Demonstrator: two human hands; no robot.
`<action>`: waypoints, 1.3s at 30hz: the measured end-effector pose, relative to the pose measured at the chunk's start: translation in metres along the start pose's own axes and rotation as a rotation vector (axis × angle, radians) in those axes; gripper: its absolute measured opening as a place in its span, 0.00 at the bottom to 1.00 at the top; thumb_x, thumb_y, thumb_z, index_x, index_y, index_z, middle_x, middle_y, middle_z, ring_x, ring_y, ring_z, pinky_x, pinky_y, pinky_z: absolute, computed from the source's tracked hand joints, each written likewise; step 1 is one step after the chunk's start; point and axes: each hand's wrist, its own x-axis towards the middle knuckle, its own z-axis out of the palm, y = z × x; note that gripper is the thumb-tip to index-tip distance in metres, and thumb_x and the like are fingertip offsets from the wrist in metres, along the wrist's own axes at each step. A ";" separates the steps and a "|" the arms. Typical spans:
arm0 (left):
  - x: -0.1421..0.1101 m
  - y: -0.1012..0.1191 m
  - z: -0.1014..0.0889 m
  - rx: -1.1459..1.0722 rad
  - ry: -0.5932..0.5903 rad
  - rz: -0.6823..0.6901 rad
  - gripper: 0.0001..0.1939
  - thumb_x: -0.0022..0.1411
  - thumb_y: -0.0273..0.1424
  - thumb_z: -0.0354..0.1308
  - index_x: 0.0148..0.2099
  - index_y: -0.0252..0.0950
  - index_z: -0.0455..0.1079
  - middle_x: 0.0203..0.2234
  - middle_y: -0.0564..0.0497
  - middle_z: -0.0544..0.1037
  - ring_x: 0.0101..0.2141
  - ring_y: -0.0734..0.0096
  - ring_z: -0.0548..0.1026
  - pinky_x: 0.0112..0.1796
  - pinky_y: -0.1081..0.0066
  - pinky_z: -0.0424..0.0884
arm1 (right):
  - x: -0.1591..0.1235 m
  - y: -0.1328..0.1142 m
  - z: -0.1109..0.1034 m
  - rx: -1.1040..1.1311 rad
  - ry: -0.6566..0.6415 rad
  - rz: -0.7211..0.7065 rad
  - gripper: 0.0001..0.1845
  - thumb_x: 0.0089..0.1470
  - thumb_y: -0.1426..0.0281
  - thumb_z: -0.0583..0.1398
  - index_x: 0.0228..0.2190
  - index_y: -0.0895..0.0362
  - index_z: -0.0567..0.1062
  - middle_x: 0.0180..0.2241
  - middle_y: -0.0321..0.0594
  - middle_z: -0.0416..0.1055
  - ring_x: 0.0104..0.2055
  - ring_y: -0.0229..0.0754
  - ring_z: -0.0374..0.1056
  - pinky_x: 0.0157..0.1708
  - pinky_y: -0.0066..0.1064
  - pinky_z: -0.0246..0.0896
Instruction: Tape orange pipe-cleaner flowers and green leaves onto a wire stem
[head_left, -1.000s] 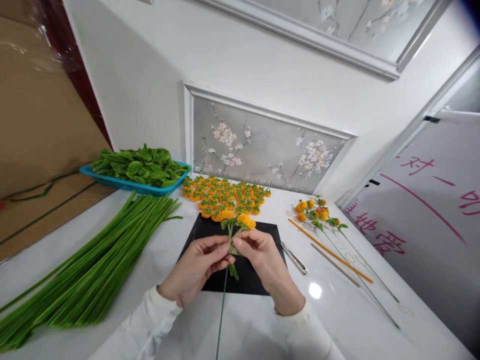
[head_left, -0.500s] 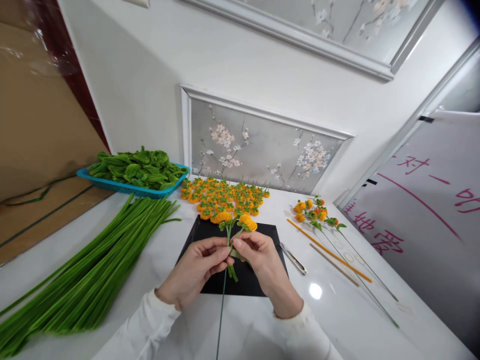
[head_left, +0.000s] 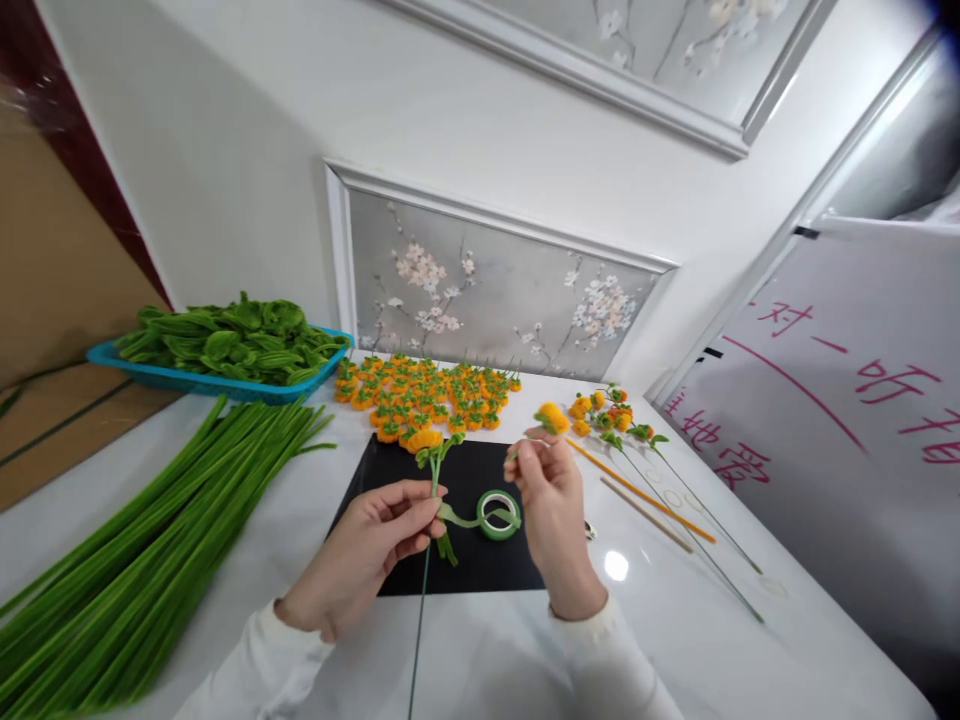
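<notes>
My left hand (head_left: 394,535) pinches a thin green flower stem (head_left: 421,630) that is topped by an orange flower head (head_left: 421,440) with small green leaves. From those fingers a strip of green floral tape (head_left: 469,518) runs to the right, over the tape roll (head_left: 498,514) lying on the black mat (head_left: 480,575). My right hand (head_left: 549,510) is apart from it, on the right, raised with thumb and fingers closed on a second orange flower (head_left: 553,418); its short stem is mostly hidden by the fingers.
Behind the mat stand rows of orange flower heads (head_left: 427,390). A blue tray (head_left: 217,385) of green leaf pieces and a bundle of green pipe cleaners (head_left: 172,560) lie left. On the right are finished flower stems (head_left: 607,415), an orange pipe cleaner (head_left: 645,490) and a thin stick (head_left: 646,515).
My right hand has drawn away to the right and up with one orange flower, leaving the stem in my left hand. The tape roll has come into sight, and the camera has turned right.
</notes>
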 end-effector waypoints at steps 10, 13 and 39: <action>0.002 0.000 0.002 -0.033 -0.024 0.011 0.09 0.46 0.32 0.70 0.32 0.36 0.78 0.25 0.52 0.78 0.25 0.78 0.73 0.21 0.83 0.68 | -0.017 -0.002 0.019 0.117 -0.393 0.341 0.08 0.49 0.66 0.64 0.27 0.57 0.71 0.25 0.36 0.73 0.22 0.32 0.64 0.23 0.25 0.53; 0.001 0.001 0.002 -0.023 -0.036 0.012 0.09 0.47 0.32 0.69 0.33 0.36 0.78 0.26 0.52 0.78 0.25 0.78 0.73 0.22 0.83 0.67 | -0.015 -0.001 0.019 0.099 -0.383 0.358 0.10 0.49 0.64 0.64 0.27 0.58 0.72 0.25 0.37 0.73 0.21 0.32 0.63 0.21 0.24 0.51; -0.002 -0.003 0.004 -0.002 -0.052 -0.028 0.11 0.45 0.31 0.70 0.35 0.38 0.78 0.24 0.56 0.76 0.26 0.78 0.75 0.24 0.84 0.71 | -0.013 0.007 0.013 0.045 -0.221 0.340 0.06 0.41 0.67 0.68 0.24 0.57 0.78 0.27 0.35 0.71 0.27 0.35 0.60 0.29 0.28 0.56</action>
